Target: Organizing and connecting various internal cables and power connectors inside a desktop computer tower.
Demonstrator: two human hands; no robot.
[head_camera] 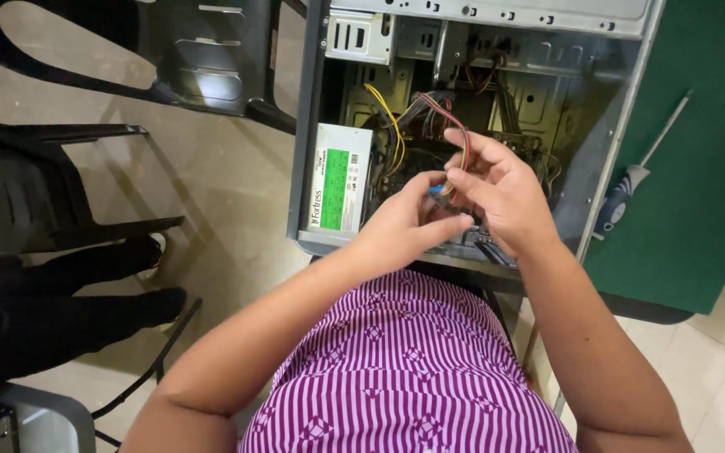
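Grip: the left hand [409,220] and right hand [501,193] meet over the open case, fingers of both pinched together on a small blue connector [438,192] at the end of a wire bundle.
Connector: mostly hidden between the fingertips, held above the lower edge of the computer case [614,143]; I cannot tell whether it is one plug or two mated halves.
Wire bundle [451,117]: red, yellow and black leads arch up from the case interior to the hands, fairly taut.
Risk, pull: a hard tug could strain the leads where they enter the plug or drag on whatever they join deeper inside.
Risk, slip: a small plug in fingertip hold could drop among the cables.
Power supply [341,178]: grey box with a green label, just left of the hands.
Screwdriver [644,168]: lies on the green table [706,210], well apart.
Risk, edges: bare metal case rims sit near the wrists.
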